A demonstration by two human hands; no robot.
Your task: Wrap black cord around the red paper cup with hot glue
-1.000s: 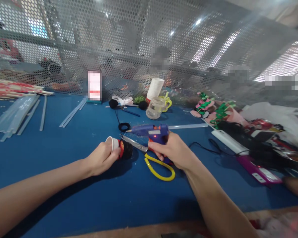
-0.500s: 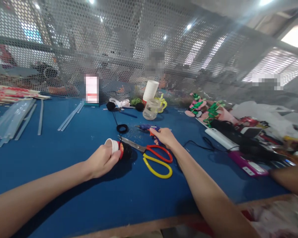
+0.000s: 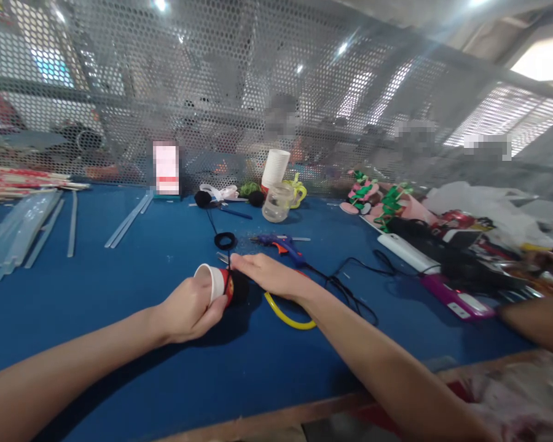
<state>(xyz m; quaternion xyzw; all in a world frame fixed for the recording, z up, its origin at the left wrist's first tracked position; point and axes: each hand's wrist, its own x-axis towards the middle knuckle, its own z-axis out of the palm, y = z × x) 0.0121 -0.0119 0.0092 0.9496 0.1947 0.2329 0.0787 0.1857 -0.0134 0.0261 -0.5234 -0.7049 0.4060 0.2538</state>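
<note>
My left hand [image 3: 188,307] is closed on a paper cup [image 3: 217,282], fingers inside its white mouth and thumb on the red outside. The cup lies tilted, its base end wrapped in black yarn [image 3: 241,287]. My right hand [image 3: 262,270] pinches the yarn strand just above the cup, palm down. From there the strand runs to a small black coil [image 3: 224,240] on the table. Below my right hand lie scissors, mostly covered, with one yellow handle loop [image 3: 288,316] showing. Beyond it rests a blue glue gun [image 3: 281,244] with an orange trigger.
Clear glue sticks [image 3: 23,227] lie at the left. A clear plastic jar [image 3: 276,204] and stacked paper cups [image 3: 276,167] stand at the back. A power strip [image 3: 458,298] and cable lie at the right, near another person's arm [image 3: 539,322]. Mesh [image 3: 212,92] closes the back.
My right hand has let go of the glue gun, now lying on the table, and moved left and nearer to the yarn at the cup. My left hand still holds the cup.
</note>
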